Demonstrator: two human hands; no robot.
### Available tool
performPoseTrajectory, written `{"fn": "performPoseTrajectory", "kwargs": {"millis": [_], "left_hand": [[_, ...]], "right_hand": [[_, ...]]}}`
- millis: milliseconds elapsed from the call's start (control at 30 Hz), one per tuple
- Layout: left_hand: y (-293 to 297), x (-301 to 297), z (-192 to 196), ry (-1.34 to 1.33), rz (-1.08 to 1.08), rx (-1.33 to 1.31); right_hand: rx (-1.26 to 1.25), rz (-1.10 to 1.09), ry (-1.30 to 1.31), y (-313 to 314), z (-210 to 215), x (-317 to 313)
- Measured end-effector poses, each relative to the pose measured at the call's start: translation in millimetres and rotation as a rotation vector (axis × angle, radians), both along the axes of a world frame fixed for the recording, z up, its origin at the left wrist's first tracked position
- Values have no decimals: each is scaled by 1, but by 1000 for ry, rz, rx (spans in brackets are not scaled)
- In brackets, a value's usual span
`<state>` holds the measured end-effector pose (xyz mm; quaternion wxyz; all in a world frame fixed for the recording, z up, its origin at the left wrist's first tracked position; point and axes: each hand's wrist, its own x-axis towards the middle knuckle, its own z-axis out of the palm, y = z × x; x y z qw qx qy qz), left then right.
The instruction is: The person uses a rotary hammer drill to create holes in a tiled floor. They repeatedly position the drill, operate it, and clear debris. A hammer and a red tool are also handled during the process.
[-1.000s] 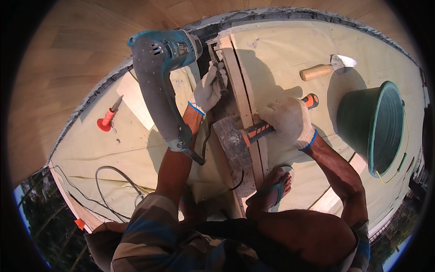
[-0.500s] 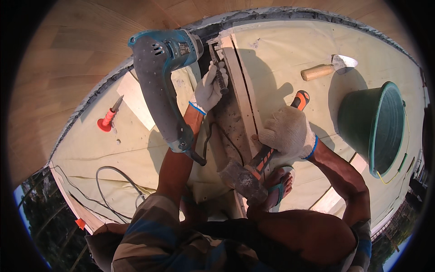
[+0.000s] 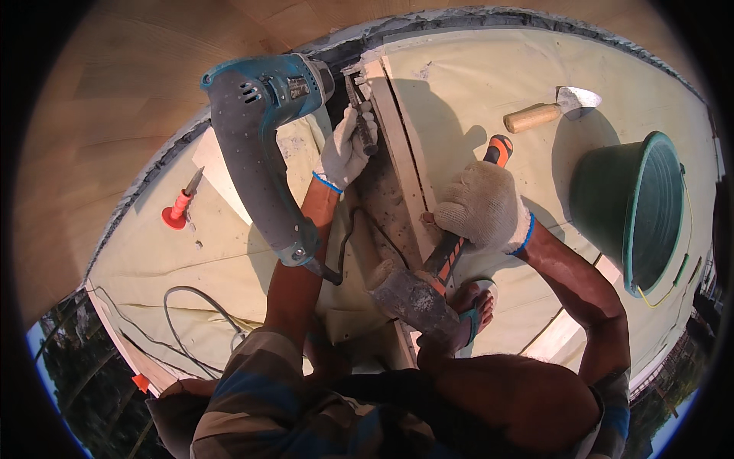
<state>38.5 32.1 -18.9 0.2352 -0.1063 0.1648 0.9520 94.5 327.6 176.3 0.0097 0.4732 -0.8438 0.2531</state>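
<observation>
My left hand (image 3: 343, 153), in a white knitted glove with a blue cuff, is closed around a dark steel chisel (image 3: 361, 116). The chisel's far end points at the broken edge by the wall. My right hand (image 3: 482, 206), gloved the same way, grips the black-and-orange handle of a club hammer (image 3: 417, 300). Its heavy, dusty head hangs low, near my sandalled foot (image 3: 478, 306). A blue-and-black corded power tool (image 3: 256, 138) appears left of my left hand and hides part of that forearm. Below the chisel runs a rough grey channel (image 3: 390, 203) with rubble.
A wooden strip (image 3: 401, 145) borders the channel. At right are a trowel (image 3: 539, 115) and a tilted green bucket (image 3: 623, 214). A pointed chisel with a red guard (image 3: 180, 208) lies at left on the cream sheet (image 3: 176, 256). A cable (image 3: 195, 289) loops at lower left.
My left hand and the chisel have shifted slightly left in the picture. The hammer head has tilted a little, and its near end sits slightly higher. Both grips stay the same.
</observation>
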Motion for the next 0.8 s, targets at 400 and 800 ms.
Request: {"fn": "performPoseTrajectory", "kwargs": {"millis": [400,800], "left_hand": [[-1,-12,-15,-154,141,82],[-1,31,41,-122,50,-156]], "right_hand": [[239,-571,-326,11,-12,20],[158,-673,-417,28,-12,43]]}}
